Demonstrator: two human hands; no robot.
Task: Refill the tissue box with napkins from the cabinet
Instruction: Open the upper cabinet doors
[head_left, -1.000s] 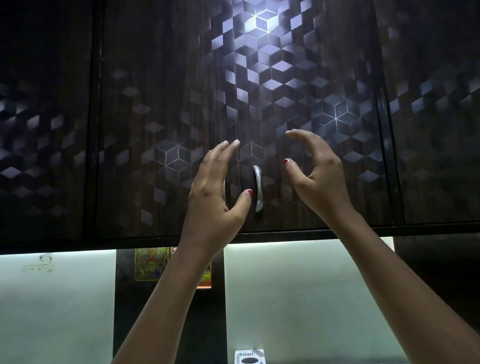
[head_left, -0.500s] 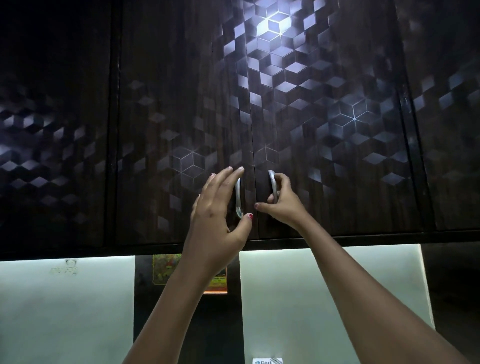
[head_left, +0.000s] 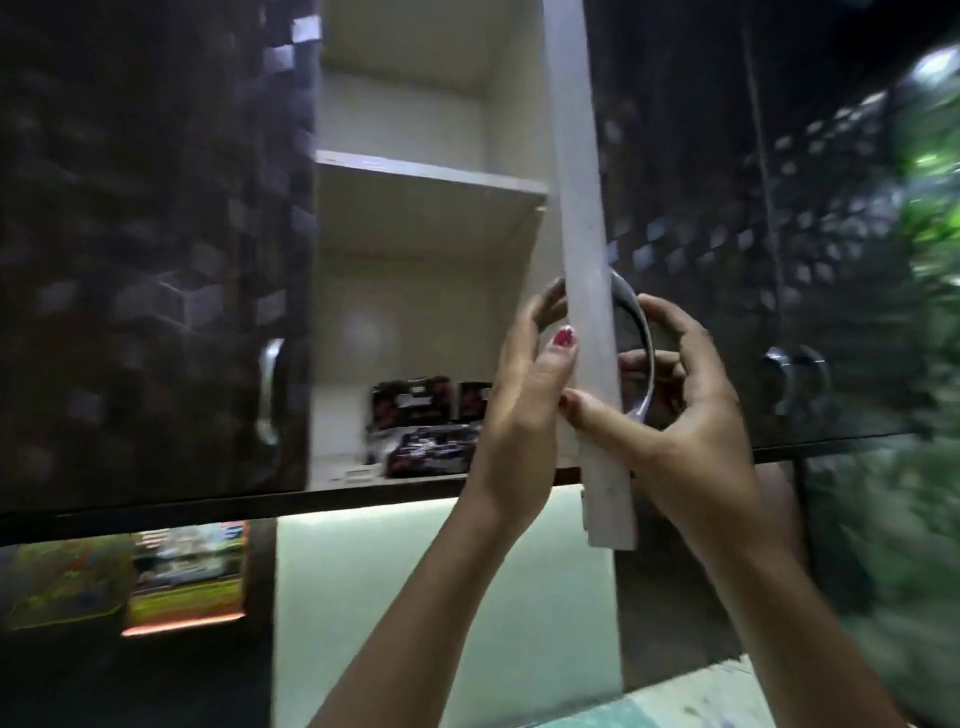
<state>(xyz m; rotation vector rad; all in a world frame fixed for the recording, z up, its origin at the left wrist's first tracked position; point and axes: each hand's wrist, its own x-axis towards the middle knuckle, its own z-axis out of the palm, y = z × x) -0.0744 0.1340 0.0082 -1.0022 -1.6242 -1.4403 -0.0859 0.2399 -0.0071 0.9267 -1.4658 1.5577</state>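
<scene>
The right door (head_left: 582, 182) of the dark overhead cabinet stands swung out, and I see its pale edge end-on. My right hand (head_left: 691, 415) is wrapped around that door's curved metal handle (head_left: 643, 338). My left hand (head_left: 519, 395) grips the door's edge, fingers behind it and thumb on the front. Inside, on the bottom shelf, lie dark printed packets (head_left: 415, 415); whether they hold napkins I cannot tell. No tissue box is in view.
The left door (head_left: 156, 260) stays closed, with its handle (head_left: 270, 389) at its right edge. An inner shelf (head_left: 431, 174) divides the cabinet. Two more handles (head_left: 789, 379) sit on the doors to the right. Colourful stickers (head_left: 187, 571) and a lit pale wall panel (head_left: 441, 597) lie below.
The right door has swung open under my right hand, exposing the shelves and packets. My left hand left the left door's handle and took the open door's edge. The view shifted right.
</scene>
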